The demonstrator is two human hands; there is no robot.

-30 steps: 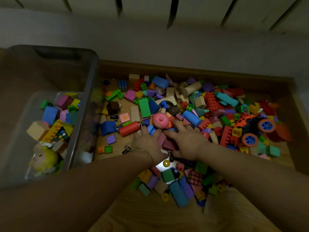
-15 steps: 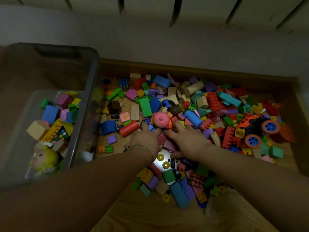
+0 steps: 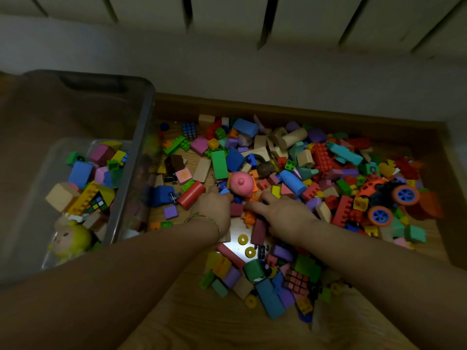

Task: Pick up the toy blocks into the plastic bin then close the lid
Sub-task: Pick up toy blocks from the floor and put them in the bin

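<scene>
Presently, the toy blocks (image 3: 323, 157) are seen heaped across the middle and far side of the wooden tray (image 3: 278, 109), with a smaller cluster toward its near edge. The plastic bin (image 3: 147, 117) is set open-topped against the tray's left edge, with some blocks and a doll (image 3: 70, 239) inside. The left hand (image 3: 214, 205) is laid palm-down on the pile between a red cylinder (image 3: 191, 194) and a pink toy (image 3: 241, 183); whether anything is held cannot be told. The right hand (image 3: 285, 213) is spread flat on blocks just beside it, with nothing grasped.
</scene>
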